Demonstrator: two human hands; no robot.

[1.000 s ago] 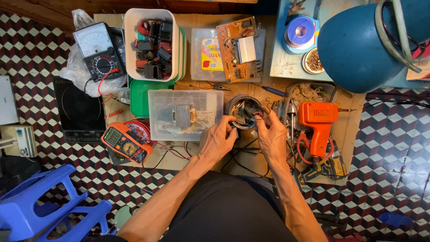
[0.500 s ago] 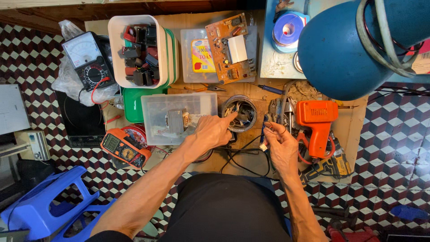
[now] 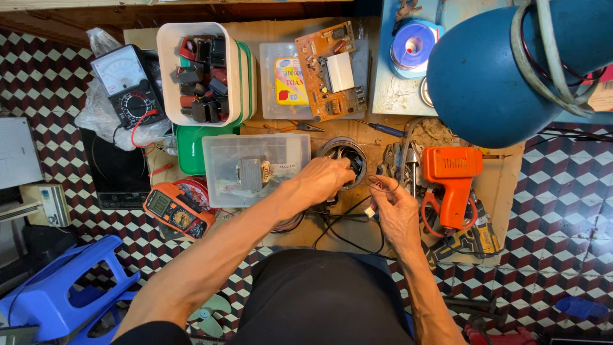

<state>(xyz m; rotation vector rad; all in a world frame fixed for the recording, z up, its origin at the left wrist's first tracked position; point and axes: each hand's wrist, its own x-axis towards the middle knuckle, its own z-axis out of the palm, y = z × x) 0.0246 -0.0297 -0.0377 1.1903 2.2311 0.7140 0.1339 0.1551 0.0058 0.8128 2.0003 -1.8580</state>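
My left hand reaches forward and grips the near side of a round black and metal motor part on the cardboard work surface. My right hand is just to the right of it and pinches thin wires that end in a small white connector. Black cables trail from the part toward my lap. Both forearms stretch out over my dark apron.
A clear plastic box lies left of the part. An orange soldering gun rests at right, an orange multimeter at left. Behind are a parts bin, an analogue meter, a circuit board, a blue lamp shade and a blue stool.
My left hand slid forward onto the round part. My right hand came away from it toward me, holding the wires. The camera moved closer to the bench.
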